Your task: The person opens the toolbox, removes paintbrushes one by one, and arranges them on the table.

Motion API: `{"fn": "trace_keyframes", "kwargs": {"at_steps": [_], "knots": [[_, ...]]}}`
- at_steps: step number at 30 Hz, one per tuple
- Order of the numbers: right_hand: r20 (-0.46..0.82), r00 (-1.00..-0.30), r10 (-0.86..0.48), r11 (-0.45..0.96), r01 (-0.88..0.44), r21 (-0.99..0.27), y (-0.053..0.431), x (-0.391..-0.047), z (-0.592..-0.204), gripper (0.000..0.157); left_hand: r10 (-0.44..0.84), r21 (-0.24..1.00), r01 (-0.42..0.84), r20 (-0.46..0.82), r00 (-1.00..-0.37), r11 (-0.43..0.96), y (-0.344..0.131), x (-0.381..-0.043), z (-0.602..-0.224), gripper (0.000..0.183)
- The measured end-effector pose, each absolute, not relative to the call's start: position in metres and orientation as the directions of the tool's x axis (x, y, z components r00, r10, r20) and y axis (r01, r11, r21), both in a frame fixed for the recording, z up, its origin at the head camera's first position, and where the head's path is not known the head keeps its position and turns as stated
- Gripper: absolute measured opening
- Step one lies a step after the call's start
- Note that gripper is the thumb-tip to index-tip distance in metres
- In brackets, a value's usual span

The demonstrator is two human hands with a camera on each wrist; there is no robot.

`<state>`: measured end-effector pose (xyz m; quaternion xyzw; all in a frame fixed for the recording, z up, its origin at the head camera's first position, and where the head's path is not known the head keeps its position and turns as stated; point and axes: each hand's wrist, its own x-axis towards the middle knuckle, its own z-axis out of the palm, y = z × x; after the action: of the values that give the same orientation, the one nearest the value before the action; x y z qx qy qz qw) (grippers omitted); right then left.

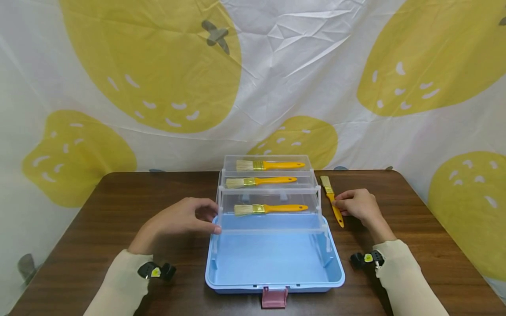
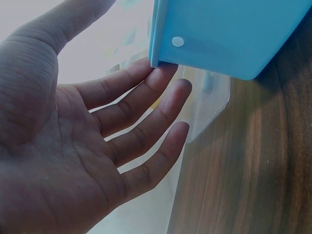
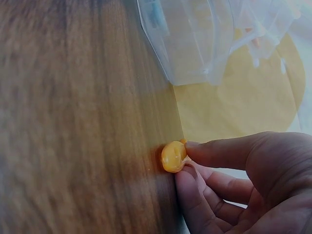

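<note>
A pale blue box (image 1: 272, 259) stands open on the table, its clear tiered trays (image 1: 272, 224) raised at the back. One yellow-handled paintbrush lies in each tier: a top brush (image 1: 283, 165), a middle brush (image 1: 276, 181) and a lower brush (image 1: 285, 209), bristles to the left. My left hand (image 1: 178, 218) touches the left side of the box; in the left wrist view its fingers (image 2: 136, 95) are loosely extended below the blue rim. Right of the box, my right hand (image 1: 361, 206) pinches the handle of another paintbrush (image 1: 337, 216), whose bristles point away from me.
The dark wooden table (image 1: 158, 272) ends at a curtain (image 1: 272, 87) printed with yellow fruit. A pink latch (image 1: 274, 298) hangs from the front of the box. The transparent lid (image 3: 185, 44) is close to the right hand in the right wrist view.
</note>
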<state>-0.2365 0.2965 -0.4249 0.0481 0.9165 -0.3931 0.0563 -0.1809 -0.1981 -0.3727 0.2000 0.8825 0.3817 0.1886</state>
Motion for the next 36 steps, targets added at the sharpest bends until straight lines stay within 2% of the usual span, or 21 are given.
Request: {"fn": "trace_keyframes", "kwargs": {"at_steps": [13, 23, 36], "knots": [[-0.155, -0.987, 0.043, 0.669, 0.144, -0.729, 0.297, -0.235, -0.424, 0.027, 0.5, 0.755, 0.205, -0.183, -0.846, 0.623, -0.198, -0.181, -0.373, 0.057], [-0.171, -0.984, 0.047, 0.605, 0.165, -0.779, 0.299, -0.236, -0.421, 0.029, 0.502, 0.756, 0.208, -0.179, -0.846, 0.62, -0.198, -0.181, -0.373, 0.057], [-0.08, -0.997, -0.005, 0.664, 0.057, -0.746, 0.295, -0.229, -0.395, 0.029, 0.501, 0.757, 0.208, -0.178, -0.847, 0.62, -0.198, -0.181, -0.373, 0.056]]}}
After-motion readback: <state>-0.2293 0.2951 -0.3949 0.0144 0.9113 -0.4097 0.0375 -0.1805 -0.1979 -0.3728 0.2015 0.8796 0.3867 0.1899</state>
